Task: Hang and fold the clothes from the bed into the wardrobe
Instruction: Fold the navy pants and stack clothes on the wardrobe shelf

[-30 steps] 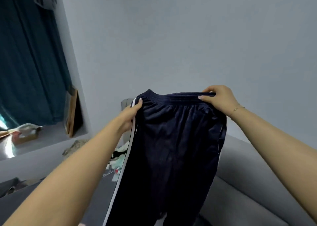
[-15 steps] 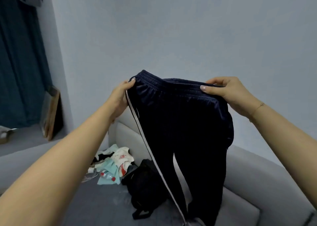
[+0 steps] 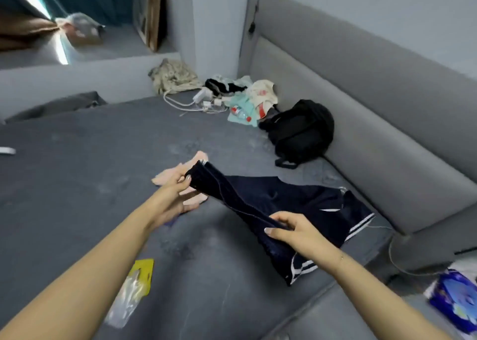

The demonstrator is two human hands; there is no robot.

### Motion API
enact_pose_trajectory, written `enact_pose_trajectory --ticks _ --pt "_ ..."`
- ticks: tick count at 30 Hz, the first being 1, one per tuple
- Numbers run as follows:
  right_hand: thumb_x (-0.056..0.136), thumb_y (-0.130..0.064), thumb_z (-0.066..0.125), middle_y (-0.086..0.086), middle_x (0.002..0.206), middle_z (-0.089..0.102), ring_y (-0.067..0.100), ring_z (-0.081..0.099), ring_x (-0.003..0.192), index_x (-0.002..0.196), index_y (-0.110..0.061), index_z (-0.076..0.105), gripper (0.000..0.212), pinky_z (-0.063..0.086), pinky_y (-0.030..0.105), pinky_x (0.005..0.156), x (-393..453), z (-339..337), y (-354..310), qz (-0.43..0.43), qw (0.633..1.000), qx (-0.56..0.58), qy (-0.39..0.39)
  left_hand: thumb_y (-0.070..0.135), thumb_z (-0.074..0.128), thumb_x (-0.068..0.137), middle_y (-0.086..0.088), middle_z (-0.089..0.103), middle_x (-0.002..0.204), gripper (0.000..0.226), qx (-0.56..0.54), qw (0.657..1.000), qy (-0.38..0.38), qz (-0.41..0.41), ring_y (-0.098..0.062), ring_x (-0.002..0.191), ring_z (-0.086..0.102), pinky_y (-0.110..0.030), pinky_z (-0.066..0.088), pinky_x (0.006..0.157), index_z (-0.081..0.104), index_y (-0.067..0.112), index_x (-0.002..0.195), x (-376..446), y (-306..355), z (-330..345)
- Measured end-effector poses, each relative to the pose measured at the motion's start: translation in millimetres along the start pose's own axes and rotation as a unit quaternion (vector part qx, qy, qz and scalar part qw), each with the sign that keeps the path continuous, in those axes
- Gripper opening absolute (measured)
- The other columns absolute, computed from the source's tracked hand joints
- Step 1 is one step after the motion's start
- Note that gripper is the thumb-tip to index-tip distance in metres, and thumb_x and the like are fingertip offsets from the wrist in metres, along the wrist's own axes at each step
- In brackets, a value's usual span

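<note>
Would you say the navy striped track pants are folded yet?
Partly: navy striped track pants lie doubled, waistband pinched by left hand and right hand.

Black backpack (image 3: 300,130), leaning against the grey headboard (image 3: 374,86) ahead of me. Left of the backpack: water bottle (image 3: 240,112), white charger and cables (image 3: 198,99). Nearer me than the backpack: a yellow-carded plastic packet (image 3: 134,285).

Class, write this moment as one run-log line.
stage: folding | left hand: pinches waistband | right hand: pinches waistband | navy track pants: lying on grey bed | wardrobe: not in view
</note>
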State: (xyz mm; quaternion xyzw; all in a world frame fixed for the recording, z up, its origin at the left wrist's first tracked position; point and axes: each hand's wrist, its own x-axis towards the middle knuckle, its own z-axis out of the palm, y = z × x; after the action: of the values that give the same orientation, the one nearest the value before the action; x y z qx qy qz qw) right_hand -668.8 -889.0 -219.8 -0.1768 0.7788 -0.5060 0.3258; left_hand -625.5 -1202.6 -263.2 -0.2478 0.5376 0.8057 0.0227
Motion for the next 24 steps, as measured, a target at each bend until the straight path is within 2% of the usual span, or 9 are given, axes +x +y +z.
enact_pose_trajectory --ticks 5,8,10,13,15,17,20,22,24 --pt "0.088 -0.012 0.070 -0.004 0.093 0.056 0.004 0.051 0.083 0.104 -0.014 0.061 0.019 0.040 0.006 0.070 30.6 159.6 135.1 0.102 0.991 -0.022 -0.079 0.015 0.038 0.104 -0.004 0.064 0.101 0.017 -0.120 0.978 0.127 -0.115 -0.034 0.093 0.064 -0.053 0.049 0.086 0.053 0.023 0.104 -19.6 -154.0 -121.7" --pt "0.093 -0.017 0.065 -0.011 0.103 0.057 -0.005 0.052 0.089 0.115 -0.015 0.057 0.024 0.044 0.006 0.077 37.1 240.2 200.1 0.139 0.980 -0.018 -0.144 0.002 0.037 0.094 -0.008 0.071 0.093 0.031 -0.204 0.954 0.171 -0.136 -0.027 0.083 0.071 -0.045 0.057 0.082 0.066 0.012 0.097 -23.3 -216.3 -179.3" --pt "0.095 -0.019 0.063 -0.014 0.102 0.058 -0.007 0.054 0.086 0.113 -0.021 0.056 0.020 0.045 0.006 0.074 40.6 287.2 236.2 0.164 0.969 -0.010 -0.183 0.004 0.041 0.077 -0.008 0.072 0.087 0.024 -0.253 0.936 0.202 -0.137 -0.023 0.078 0.072 -0.036 0.059 0.078 0.063 0.009 0.086 -20.1 -244.5 -209.9" --pt "0.094 -0.024 0.063 -0.009 0.106 0.056 0.009 0.057 0.096 0.120 -0.026 0.054 0.027 0.050 0.011 0.073 43.1 344.7 278.2 0.205 0.952 0.002 -0.227 0.011 0.033 0.081 -0.012 0.065 0.085 0.022 -0.274 0.924 0.230 -0.133 -0.029 0.087 0.065 -0.038 0.053 0.083 0.055 0.008 0.084 -12.1 -274.6 -246.0" --pt "0.094 -0.027 0.063 -0.009 0.119 0.049 0.010 0.051 0.111 0.135 -0.027 0.048 0.043 0.046 0.016 0.090 42.8 368.2 297.7 0.233 0.934 -0.001 -0.269 0.022 0.038 0.084 -0.017 0.058 0.085 0.029 -0.219 0.937 0.222 -0.160 -0.034 0.088 0.057 -0.037 0.047 0.083 0.062 0.006 0.086 -8.3 -287.2 -258.4" --pt "0.095 -0.028 0.062 -0.011 0.133 0.043 0.006 0.042 0.124 0.144 -0.027 0.041 0.053 0.036 0.017 0.103 46.4 376.4 308.7 0.271 0.913 0.010 -0.304 0.032 0.059 0.084 -0.017 0.055 0.079 0.024 -0.096 0.950 0.214 -0.206 -0.030 0.078 0.056 -0.030 0.046 0.071 0.062 0.009 0.090 -5.0 -299.6 -264.7" --pt "0.096 -0.020 0.060 -0.004 0.134 0.051 0.006 0.047 0.120 0.137 -0.020 0.050 0.042 0.042 0.007 0.090 65.0 364.3 313.8 0.291 0.905 0.032 -0.308 0.032 0.070 0.089 -0.005 0.064 0.098 0.031 0.119 0.926 0.277 -0.226 -0.017 0.083 0.061 -0.027 0.048 0.071 0.058 0.010 0.108 2.7 -318.9 -269.1" --pt "0.096 -0.006 0.056 0.007 0.119 0.062 0.010 0.054 0.105 0.125 -0.011 0.060 0.029 0.043 0.005 0.077 86.9 340.5 309.7 0.279 0.924 0.027 -0.260 0.040 0.074 0.085 -0.004 0.061 0.098 0.035 0.193 0.896 0.340 -0.212 -0.019 0.086 0.058 -0.032 0.047 0.080 0.055 0.014 0.099 7.3 -324.5 -272.6" --pt "0.094 0.006 0.049 0.011 0.106 0.065 0.015 0.057 0.096 0.114 -0.003 0.065 0.027 0.045 0.012 0.079 116.2 308.2 302.6 0.222 0.952 -0.021 -0.208 0.045 0.073 0.083 -0.005 0.059 0.090 0.035 0.263 0.870 0.351 -0.225 -0.021 0.087 0.055 -0.031 0.042 0.078 0.059 0.014 0.089 12.4 -322.4 -273.5"
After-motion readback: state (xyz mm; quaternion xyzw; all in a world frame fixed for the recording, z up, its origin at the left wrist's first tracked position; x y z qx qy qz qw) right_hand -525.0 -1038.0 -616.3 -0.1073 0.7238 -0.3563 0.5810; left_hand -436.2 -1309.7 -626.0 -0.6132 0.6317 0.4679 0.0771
